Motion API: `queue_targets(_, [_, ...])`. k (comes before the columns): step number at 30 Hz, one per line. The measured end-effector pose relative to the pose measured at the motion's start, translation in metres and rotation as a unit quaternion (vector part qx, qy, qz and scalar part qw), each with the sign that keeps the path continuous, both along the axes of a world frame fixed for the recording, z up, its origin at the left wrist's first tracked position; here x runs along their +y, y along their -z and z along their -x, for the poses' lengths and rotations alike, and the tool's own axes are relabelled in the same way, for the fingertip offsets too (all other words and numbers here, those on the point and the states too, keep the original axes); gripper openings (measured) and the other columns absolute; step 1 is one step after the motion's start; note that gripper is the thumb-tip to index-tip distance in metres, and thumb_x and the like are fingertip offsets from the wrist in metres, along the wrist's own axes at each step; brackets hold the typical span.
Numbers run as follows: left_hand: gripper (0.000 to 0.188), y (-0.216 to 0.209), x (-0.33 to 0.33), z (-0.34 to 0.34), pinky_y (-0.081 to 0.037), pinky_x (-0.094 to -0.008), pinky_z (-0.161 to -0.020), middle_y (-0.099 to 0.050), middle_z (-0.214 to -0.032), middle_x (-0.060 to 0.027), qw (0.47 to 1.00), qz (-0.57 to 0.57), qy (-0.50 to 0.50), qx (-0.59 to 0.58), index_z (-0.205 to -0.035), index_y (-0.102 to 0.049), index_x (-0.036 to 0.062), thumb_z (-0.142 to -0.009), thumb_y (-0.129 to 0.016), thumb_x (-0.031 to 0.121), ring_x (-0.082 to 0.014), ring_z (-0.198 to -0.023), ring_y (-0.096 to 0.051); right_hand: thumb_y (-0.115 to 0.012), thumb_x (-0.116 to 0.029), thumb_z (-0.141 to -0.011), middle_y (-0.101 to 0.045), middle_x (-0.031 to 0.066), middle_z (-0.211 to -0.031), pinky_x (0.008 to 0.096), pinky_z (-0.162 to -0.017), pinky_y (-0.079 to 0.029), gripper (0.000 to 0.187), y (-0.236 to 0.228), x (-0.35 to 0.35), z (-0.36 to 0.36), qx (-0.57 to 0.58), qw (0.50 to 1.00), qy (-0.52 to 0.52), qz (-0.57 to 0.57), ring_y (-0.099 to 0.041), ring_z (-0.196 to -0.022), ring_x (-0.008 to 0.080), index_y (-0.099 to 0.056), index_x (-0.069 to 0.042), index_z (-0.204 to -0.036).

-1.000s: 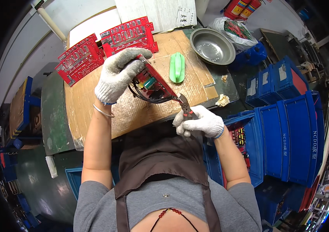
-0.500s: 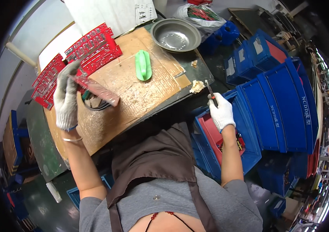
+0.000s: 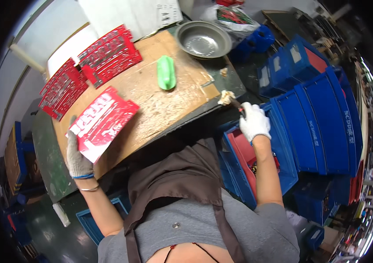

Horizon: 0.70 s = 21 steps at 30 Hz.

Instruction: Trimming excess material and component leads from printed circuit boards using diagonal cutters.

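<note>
Left hand (image 3: 79,160), white glove on, was wrapped round the lower-left edge of a red circuit board (image 3: 107,119); the board was tilted with its face up, over the left part of the cardboard sheet (image 3: 151,111) on the green desk (image 3: 49,160), though I couldn't tell if it touched down; right hand (image 3: 255,122), gloved too, was closed round a dark hand tool (image 3: 240,110), pretty blurry, out past the desk edge by a blue crate (image 3: 288,151); two more red boards (image 3: 112,56) sat up behind the first; a light green object (image 3: 166,72) lay mid-cardboard, near a metal bowl (image 3: 204,41).
</note>
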State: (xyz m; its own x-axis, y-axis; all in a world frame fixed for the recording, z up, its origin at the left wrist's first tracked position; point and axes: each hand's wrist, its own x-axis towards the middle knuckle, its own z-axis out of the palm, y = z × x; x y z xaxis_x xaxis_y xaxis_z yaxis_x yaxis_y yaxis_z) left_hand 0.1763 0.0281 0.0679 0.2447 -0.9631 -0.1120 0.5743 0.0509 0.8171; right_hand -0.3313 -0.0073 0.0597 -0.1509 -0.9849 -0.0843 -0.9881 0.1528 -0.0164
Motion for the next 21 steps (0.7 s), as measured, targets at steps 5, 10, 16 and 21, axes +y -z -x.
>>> queue_targets(5, [0.065, 0.004, -0.01, 0.057, -0.047, -0.0414, -0.113, -0.05, -0.153, -0.0133, 0.999, 0.025, 0.023, -0.015, -0.156, -0.041, 0.0047, -0.109, -0.044, 0.049, -0.0243, -0.134, -0.055, -0.064, -0.03, -0.092, -0.071, 0.0211, -0.112, 0.0478, -0.087, -0.052, 0.034, 0.0, -0.015, 0.029, -0.114, 0.985, 0.102, -0.08, -0.066, -0.106, 0.0439, -0.064, -0.01, -0.119])
queue_targets(10, [0.085, 0.026, -0.016, 0.073, -0.05, -0.0396, -0.111, -0.049, -0.153, -0.014, 0.994, 0.004, 0.092, -0.055, -0.157, -0.038, 0.0048, -0.099, -0.049, 0.066, -0.0223, -0.135, -0.053, -0.075, -0.023, -0.086, -0.07, 0.0172, -0.11, 0.0378, -0.089, -0.054, 0.047, -0.019, -0.001, -0.026, -0.338, 0.938, -0.063, 0.052, -0.069, -0.094, 0.0306, -0.062, -0.003, -0.126])
queue_targets(16, [0.11, 0.035, -0.014, 0.063, -0.048, -0.0449, -0.112, -0.051, -0.15, -0.0177, 0.994, 0.026, 0.105, 0.002, -0.159, -0.033, 0.0052, -0.085, -0.042, 0.086, -0.0269, -0.135, -0.054, -0.079, -0.016, -0.08, -0.065, 0.0158, -0.116, 0.043, -0.096, -0.049, 0.058, -0.058, -0.015, -0.156, -0.241, 0.876, -0.402, 0.111, -0.062, -0.108, 0.0346, -0.062, -0.008, -0.134])
queue_targets(21, [0.111, 0.045, -0.02, 0.06, -0.048, -0.0448, -0.113, -0.052, -0.149, -0.0181, 0.991, 0.052, 0.116, 0.03, -0.158, -0.034, 0.0028, -0.085, -0.038, 0.087, -0.0268, -0.135, -0.054, -0.079, -0.021, -0.079, -0.064, 0.0096, -0.11, 0.0445, -0.087, -0.047, 0.057, -0.071, -0.038, -0.221, -0.11, 0.85, -0.497, 0.132, -0.06, -0.101, 0.0316, -0.063, -0.016, -0.134])
